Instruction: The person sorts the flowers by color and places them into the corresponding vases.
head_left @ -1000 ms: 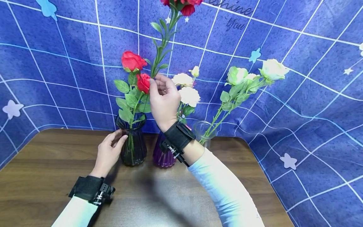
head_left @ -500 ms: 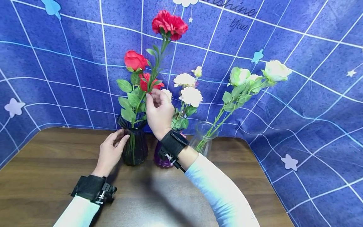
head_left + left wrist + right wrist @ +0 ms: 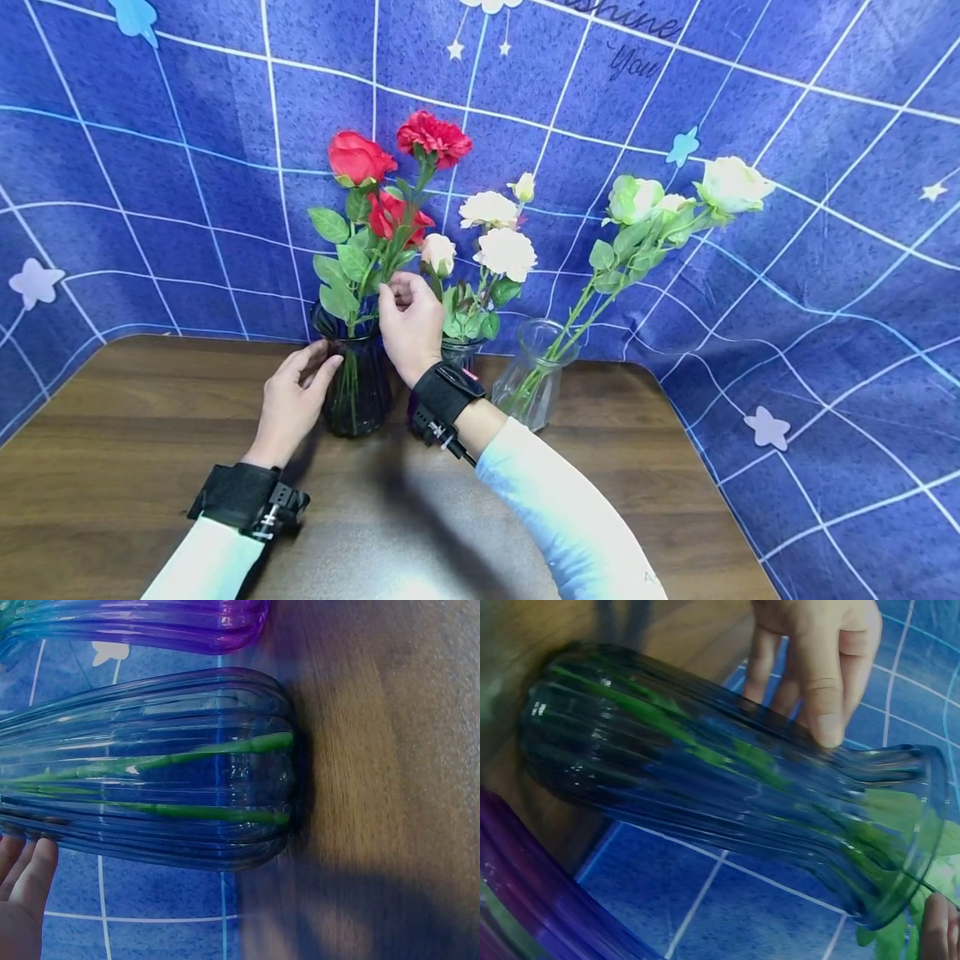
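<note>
My left hand [image 3: 291,407] holds the side of a dark ribbed glass vase [image 3: 358,396] near its neck. In the right wrist view, its thumb [image 3: 827,729] lies against the near side of the glass, with other fingers behind. Two red roses [image 3: 361,157] with green leaves stand in this vase. Just above the rim, my right hand [image 3: 412,327] pinches the green stem of a red carnation [image 3: 435,139]. That stem runs into the vase mouth in the right wrist view. Green stems [image 3: 225,746] show through the glass in the left wrist view.
Right beside the dark vase, a purple vase [image 3: 217,622] holds white flowers [image 3: 506,254]; my right wrist partly hides it in the head view. A clear vase [image 3: 525,396] with pale green roses [image 3: 727,187] leans its stems rightward. Blue patterned cloth [image 3: 187,167] rises behind the wooden table [image 3: 150,467].
My right hand has come down with the carnation, whose bloom has dropped from the top edge to the height of the upper rose. The left hand stays on the vase.
</note>
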`<state>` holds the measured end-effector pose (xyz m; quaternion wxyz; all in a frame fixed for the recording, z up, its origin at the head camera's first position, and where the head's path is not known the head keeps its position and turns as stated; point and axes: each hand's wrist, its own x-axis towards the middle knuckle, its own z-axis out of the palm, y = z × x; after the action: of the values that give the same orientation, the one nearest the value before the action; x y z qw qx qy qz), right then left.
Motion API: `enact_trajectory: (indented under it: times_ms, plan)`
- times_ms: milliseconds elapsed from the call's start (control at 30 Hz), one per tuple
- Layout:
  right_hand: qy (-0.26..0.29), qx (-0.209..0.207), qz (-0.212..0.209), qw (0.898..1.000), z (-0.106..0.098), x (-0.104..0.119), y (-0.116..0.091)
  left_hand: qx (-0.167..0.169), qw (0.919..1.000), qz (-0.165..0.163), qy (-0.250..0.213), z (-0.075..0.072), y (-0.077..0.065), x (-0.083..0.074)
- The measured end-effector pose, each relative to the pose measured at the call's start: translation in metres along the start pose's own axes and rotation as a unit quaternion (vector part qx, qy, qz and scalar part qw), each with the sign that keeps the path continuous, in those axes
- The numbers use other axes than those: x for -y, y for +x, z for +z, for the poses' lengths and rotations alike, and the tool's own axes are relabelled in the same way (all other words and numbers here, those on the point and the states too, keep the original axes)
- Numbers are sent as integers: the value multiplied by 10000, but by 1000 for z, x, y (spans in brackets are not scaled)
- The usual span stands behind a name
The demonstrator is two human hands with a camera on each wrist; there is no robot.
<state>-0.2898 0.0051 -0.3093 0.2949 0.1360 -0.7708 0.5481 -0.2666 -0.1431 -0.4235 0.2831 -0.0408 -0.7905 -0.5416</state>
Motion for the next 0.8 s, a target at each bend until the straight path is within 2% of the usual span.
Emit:
enact_trajectory:
  times_ms: [267, 500, 800]
  plan:
    - [-650, 927, 371, 9929, 0, 9, 1, -33, 10000, 50, -51, 1, 3, 0]
    - [-696, 1009, 390, 9917, -5, 10, 2, -8, 10000, 50, -9, 1, 3, 0]
    - [-255, 951, 484, 9940, -22, 7, -5, 11, 10000, 37, 58, 0, 1, 2]
